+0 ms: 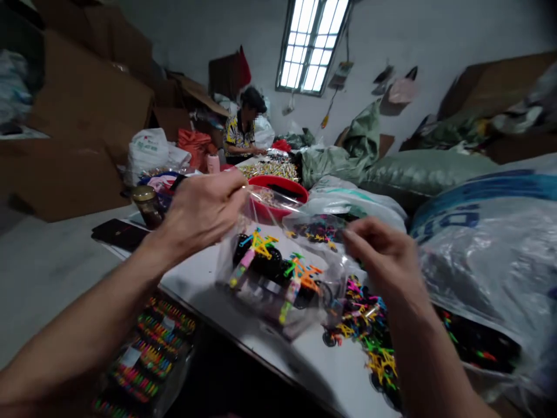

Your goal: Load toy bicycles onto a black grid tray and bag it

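Note:
A clear plastic bag hangs between my two hands above the white table. My left hand pinches its upper left corner, and my right hand pinches its upper right edge. Inside lie small toy bicycles, one with a yellow frame and one with an orange frame, with black wheels. Two slim tubes with pink and yellow-green parts, one of them a pink-topped tube, are also in the bag. Below my right hand, a heap of colourful toy bicycles is spread on the table.
A red basin stands behind the bag. Left are a gold-lidded jar and a dark flat case. Packed bags of colourful pieces lie below the table edge. A large plastic sack bulges at right. Another person works farther back.

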A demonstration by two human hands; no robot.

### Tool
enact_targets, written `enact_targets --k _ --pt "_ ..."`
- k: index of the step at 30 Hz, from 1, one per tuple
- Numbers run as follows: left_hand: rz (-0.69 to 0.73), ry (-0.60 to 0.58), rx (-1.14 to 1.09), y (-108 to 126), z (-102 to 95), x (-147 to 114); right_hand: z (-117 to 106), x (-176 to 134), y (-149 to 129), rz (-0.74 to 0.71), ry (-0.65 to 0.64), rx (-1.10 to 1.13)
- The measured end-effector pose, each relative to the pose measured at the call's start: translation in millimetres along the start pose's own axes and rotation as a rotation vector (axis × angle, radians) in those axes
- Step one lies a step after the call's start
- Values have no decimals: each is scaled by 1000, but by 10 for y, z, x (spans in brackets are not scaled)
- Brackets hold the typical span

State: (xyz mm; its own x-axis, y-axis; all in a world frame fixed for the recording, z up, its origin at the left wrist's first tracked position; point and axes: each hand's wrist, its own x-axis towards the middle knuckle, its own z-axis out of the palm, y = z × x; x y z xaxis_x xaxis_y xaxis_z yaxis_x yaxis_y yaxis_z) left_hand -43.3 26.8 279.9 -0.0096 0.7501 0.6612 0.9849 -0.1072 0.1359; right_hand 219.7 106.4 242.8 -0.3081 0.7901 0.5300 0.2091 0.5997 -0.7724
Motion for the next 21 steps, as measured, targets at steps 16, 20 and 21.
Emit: enact_targets --k 16,20,21 --pt "-443 -365 -90 -724 991 -2159 1093 -1515 823 140 -340 -81" --pt "-847 -609 -469 -477 1089 -3095 1374 -2126 878 130 -422 -106" --pt "-929 -647 -675 -319 1098 -3153 1389 -2205 862 92 -437 -109"
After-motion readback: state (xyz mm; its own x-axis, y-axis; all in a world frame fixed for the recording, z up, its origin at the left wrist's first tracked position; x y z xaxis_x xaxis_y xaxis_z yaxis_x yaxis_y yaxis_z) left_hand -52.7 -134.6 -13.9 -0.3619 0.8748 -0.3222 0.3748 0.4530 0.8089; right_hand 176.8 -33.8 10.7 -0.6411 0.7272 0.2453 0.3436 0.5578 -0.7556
